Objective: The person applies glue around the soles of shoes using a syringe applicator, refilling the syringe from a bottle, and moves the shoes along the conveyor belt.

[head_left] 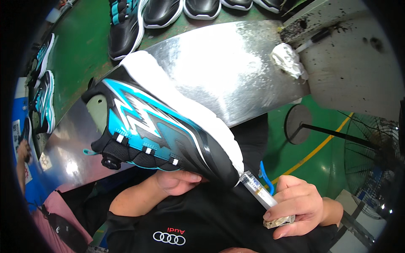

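Observation:
A black, white and teal sneaker (156, 126) with a thick white sole lies tilted on its side in front of me, toe toward the lower right. Below its laced side, my left hand (176, 182) grips the upper, with most of its fingers hidden behind the shoe. My right hand (297, 206) is closed around a clear syringe (258, 190) with a pale, wrapped-looking end. The syringe's thin tip meets the seam between upper and sole at the toe. A black dial (110, 163) and a grey-green insert (98, 113) show on the sneaker.
Beneath the shoe is a shiny metal plate (202, 55), with crumpled white paper (288, 61) and a marker (314, 40) at its right. More sneakers (162, 12) line the green surface behind and at left (44, 101). A fan (373, 156) stands right; another person's hand (24, 152) shows far left.

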Demonstrator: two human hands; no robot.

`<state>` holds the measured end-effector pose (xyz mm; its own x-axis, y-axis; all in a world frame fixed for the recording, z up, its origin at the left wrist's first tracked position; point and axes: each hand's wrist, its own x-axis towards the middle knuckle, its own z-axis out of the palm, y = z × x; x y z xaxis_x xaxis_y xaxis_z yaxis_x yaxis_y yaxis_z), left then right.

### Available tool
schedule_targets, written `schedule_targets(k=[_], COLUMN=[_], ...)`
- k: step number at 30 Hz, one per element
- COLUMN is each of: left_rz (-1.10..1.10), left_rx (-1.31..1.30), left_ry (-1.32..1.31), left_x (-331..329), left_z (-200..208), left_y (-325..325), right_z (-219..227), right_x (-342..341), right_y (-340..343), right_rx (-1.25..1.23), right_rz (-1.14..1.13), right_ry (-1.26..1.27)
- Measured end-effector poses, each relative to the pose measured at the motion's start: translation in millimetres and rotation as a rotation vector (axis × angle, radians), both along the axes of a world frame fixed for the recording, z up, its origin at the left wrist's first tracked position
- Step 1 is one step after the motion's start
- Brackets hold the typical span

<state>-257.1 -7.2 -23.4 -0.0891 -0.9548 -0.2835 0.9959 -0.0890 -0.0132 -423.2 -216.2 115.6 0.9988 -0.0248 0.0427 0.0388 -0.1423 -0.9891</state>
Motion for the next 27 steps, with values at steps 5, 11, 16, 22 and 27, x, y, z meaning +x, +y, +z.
schedule_targets(k=[5, 11, 16, 22, 27], left_rz=[-0.006, 0.037, 0.069, 0.15, 0.192], left_rx=[-0.122, -0.093, -0.086, -0.111, -0.14], left_ry=[-0.072, -0.108, -0.081, -0.023, -0.043], left_x=[-1, 1, 2, 0, 3], left_z=[-10, -1, 5, 9, 22], left_y=[-33, -62, -73, -78, -80], right_z=[12, 6, -2, -18, -33], right_x=[-17, -26, -23, -18, -8], right_y=[-5, -2, 3, 13, 19], right_rx=[-0.153, -0.293, -0.485, -0.697, -0.865], right_rz=[-0.065, -0.163, -0.197, -0.238, -0.313], right_ry=[-0.039, -0.133, -0.184, -0.284, -0.405])
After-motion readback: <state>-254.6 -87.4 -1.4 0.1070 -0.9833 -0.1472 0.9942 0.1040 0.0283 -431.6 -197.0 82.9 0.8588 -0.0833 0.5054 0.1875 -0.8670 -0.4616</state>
